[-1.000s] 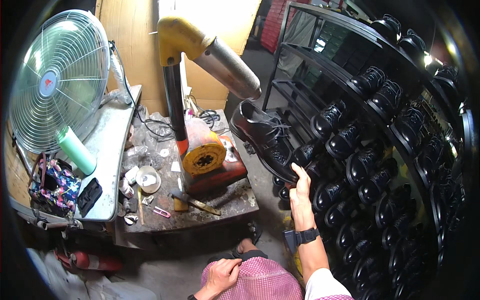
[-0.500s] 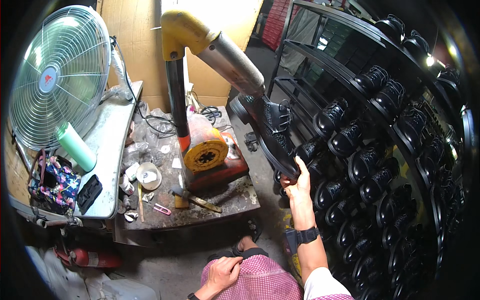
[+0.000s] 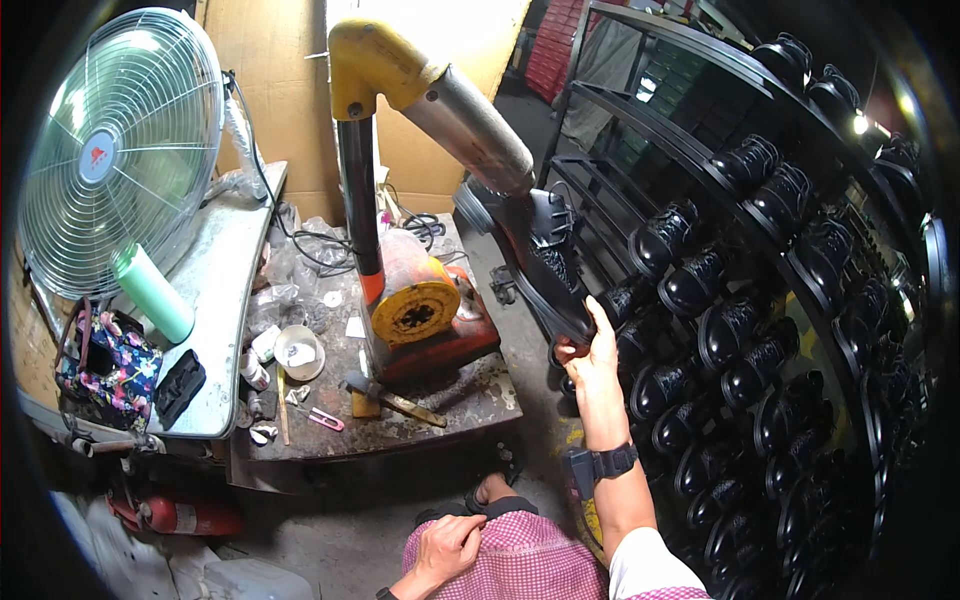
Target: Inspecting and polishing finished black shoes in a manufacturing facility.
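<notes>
A black lace-up shoe (image 3: 540,262) sits at the lower end of the grey metal arm (image 3: 468,128), below its yellow elbow (image 3: 375,58). Its heel points up to the left and its toe down to the right. My right hand (image 3: 592,352) grips the toe, thumb along the right side and fingers curled beneath. Part of the sole faces left, toward the machine. In my lap, on the pink checked cloth (image 3: 530,560), rests my left hand (image 3: 448,546). Its fingers are loosely curled together, with nothing visible in them.
Racks of black shoes (image 3: 735,325) fill the right side. On the worn workbench (image 3: 470,405) are a hammer (image 3: 395,398), a white cup (image 3: 298,352) and a pink-handled tool (image 3: 326,420). At left stand a large fan (image 3: 120,150), a green bottle (image 3: 152,292) and a flowered bag (image 3: 110,365).
My right wrist has rolled, bringing the watch face round to the left. The shoe has turned with it on the metal arm. The left hand stays in place.
</notes>
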Available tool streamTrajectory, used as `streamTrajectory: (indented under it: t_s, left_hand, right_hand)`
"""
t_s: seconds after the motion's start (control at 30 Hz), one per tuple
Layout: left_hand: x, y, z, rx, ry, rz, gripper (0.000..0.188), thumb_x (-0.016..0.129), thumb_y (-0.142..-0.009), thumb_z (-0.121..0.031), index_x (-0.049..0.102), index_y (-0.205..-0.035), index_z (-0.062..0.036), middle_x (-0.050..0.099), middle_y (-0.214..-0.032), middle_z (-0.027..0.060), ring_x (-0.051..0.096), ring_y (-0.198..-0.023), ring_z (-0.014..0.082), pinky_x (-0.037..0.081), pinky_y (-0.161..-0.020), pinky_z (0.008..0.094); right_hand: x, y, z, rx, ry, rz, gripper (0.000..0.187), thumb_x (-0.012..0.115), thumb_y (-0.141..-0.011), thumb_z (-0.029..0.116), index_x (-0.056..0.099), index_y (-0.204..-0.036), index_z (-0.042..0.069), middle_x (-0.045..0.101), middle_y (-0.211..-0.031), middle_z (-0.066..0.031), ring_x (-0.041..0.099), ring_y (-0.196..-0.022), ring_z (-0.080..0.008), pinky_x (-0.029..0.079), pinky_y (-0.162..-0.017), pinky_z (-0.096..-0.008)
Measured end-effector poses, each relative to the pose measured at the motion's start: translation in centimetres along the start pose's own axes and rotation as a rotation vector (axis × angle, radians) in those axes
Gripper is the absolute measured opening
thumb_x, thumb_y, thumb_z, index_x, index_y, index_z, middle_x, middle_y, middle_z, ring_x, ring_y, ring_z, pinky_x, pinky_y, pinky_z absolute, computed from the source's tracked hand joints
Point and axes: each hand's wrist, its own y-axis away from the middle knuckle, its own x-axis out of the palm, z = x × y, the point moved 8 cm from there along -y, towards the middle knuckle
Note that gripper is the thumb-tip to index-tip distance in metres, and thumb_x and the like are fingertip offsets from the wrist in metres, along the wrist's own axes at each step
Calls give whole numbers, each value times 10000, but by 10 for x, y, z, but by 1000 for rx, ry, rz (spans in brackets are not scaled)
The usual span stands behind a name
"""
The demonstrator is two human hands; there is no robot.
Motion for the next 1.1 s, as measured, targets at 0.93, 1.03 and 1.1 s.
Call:
streamTrajectory:
  t_s: [0.93,1.03,1.1]
  left_hand:
    - [5,-2,-5,55,-65,-11,140,582,-745,6,662,-843,-53,666,-782,103,631,-699,271,501,-638,355]
    - [11,2,1,-3,-39,26,157,580,-767,30,658,-884,-40,663,-784,100,627,-697,254,500,-647,339]
    - [15,3,-2,-13,-42,38,173,563,-786,44,656,-908,-36,665,-787,97,629,-703,248,498,-645,334]
  right_hand:
    - [-182,119,-33,173,-51,-144,343,658,-795,377,624,-976,87,661,-864,-129,484,-493,-178,326,-395,-243]
    - [-322,204,-40,177,52,-403,247,709,-719,324,652,-906,173,660,-922,-22,564,-812,-204,402,-648,-406]
    - [-404,277,-37,120,88,-531,262,697,-727,317,660,-945,176,666,-909,-11,579,-818,-212,397,-700,-423]
